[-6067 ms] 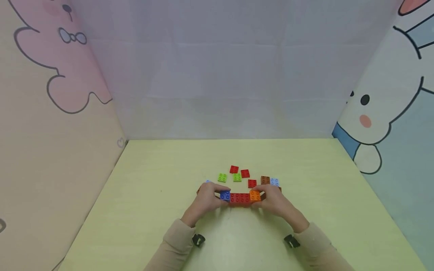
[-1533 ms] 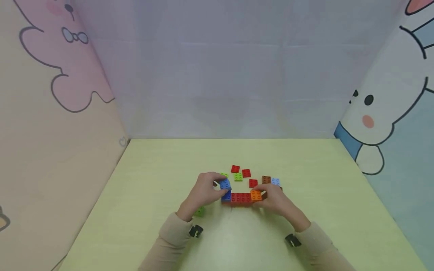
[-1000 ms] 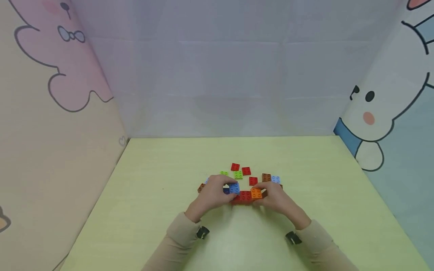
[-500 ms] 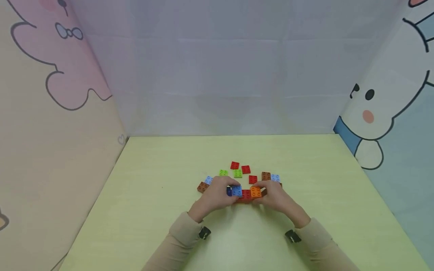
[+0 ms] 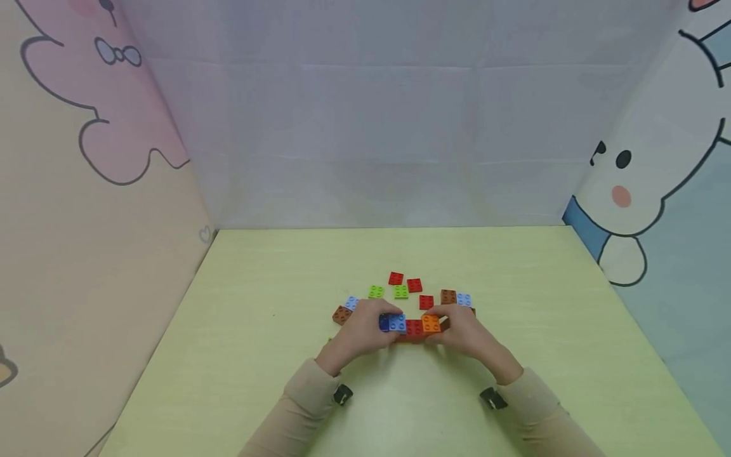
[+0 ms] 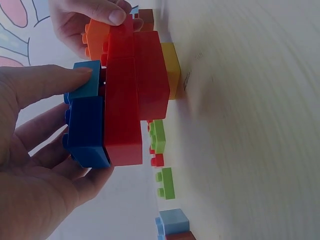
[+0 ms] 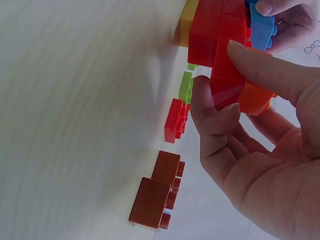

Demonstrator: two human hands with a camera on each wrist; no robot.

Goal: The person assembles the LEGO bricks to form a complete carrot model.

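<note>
A stepped stack of toy building bricks stands between the two hands: a yellow brick [image 6: 171,70] lowest, red bricks [image 6: 123,110] in layers over it. Along the top sit a dark blue brick [image 6: 86,131] at the left end, a lighter blue brick [image 5: 398,323] beside it, then bare red studs and an orange brick [image 5: 431,324] at the right end. My left hand [image 5: 365,327] pinches the lighter blue brick, its thumb on the near side; its other fingers reach behind the dark blue brick. With thumb and fingers my right hand [image 5: 467,331] grips the orange-and-red right end.
Behind the stack lie loose red bricks [image 5: 414,285] and green bricks [image 5: 401,292]. Brown [image 5: 342,315] and pale blue bricks [image 5: 351,303] lie to the left; another brown brick [image 5: 448,296] and pale blue brick [image 5: 464,299] lie to the right. Walls border the pale table [image 5: 274,279].
My left hand, earlier on the dark blue brick, has brought the lighter blue brick in, carried it right, and now has it close against the dark blue one. The right hand keeps its grip.
</note>
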